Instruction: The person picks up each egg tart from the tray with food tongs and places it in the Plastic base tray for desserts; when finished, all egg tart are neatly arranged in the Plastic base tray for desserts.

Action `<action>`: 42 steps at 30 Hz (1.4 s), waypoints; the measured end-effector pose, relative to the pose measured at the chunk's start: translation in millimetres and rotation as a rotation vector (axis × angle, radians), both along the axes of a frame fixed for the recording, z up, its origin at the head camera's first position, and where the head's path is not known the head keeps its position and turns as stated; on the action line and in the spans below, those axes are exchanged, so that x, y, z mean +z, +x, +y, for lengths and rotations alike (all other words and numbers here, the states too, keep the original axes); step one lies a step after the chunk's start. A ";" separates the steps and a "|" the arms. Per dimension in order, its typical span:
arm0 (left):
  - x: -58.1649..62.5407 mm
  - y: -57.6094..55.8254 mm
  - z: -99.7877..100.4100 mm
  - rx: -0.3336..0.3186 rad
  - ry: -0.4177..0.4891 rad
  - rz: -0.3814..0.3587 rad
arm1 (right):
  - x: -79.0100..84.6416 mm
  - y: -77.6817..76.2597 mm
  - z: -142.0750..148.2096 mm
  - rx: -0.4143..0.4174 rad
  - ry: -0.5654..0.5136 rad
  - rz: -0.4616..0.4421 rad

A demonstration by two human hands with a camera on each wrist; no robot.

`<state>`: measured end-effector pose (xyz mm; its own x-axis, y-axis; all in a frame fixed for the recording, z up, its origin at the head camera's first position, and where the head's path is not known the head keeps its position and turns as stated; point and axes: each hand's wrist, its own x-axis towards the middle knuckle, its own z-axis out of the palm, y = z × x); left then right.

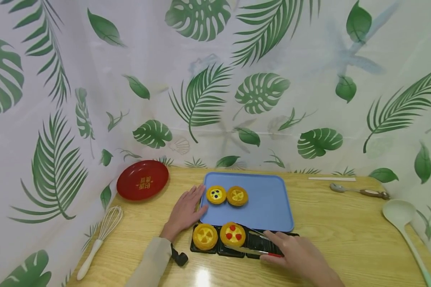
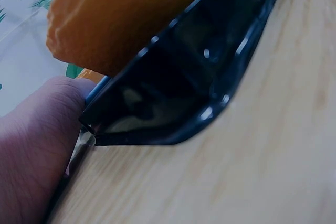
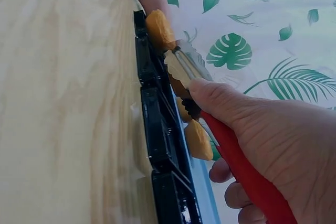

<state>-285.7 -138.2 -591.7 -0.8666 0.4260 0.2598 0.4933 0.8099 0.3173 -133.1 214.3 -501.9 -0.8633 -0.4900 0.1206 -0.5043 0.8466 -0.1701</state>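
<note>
My right hand (image 1: pixel 296 253) grips red-handled tongs (image 3: pixel 241 171). In the head view their two arms lie either side of an egg tart with red dots (image 1: pixel 233 234), in the second compartment of a black tray (image 1: pixel 204 252); whether they pinch it I cannot tell. A tart with a wedge pattern (image 1: pixel 205 237) occupies the leftmost compartment. My left hand (image 1: pixel 184 209) rests with extended fingers at the left edge of a blue tray (image 1: pixel 265 199). On that tray sit a tart with dark dots (image 1: pixel 216 194) and another wedge-patterned tart (image 1: pixel 237 195).
A red oval plate (image 1: pixel 129 191) and a whisk (image 1: pixel 104 231) lie at the left. To the right are a white stick (image 1: pixel 332 179), a wooden-handled utensil (image 1: pixel 373 193) and a pale ladle (image 1: pixel 398 213). A leaf-patterned curtain (image 1: pixel 208 147) stands behind the table.
</note>
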 end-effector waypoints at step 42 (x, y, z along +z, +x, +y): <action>1.1 0.5 0.0 0.018 0.006 -0.027 | -1.9 2.5 -3.0 -0.031 -0.030 -0.064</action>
<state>-285.2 -138.2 -590.7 -0.8809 0.4085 0.2389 0.4697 0.8167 0.3354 -130.7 211.3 -503.8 -0.8844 -0.4600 0.0787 -0.4652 0.8556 -0.2269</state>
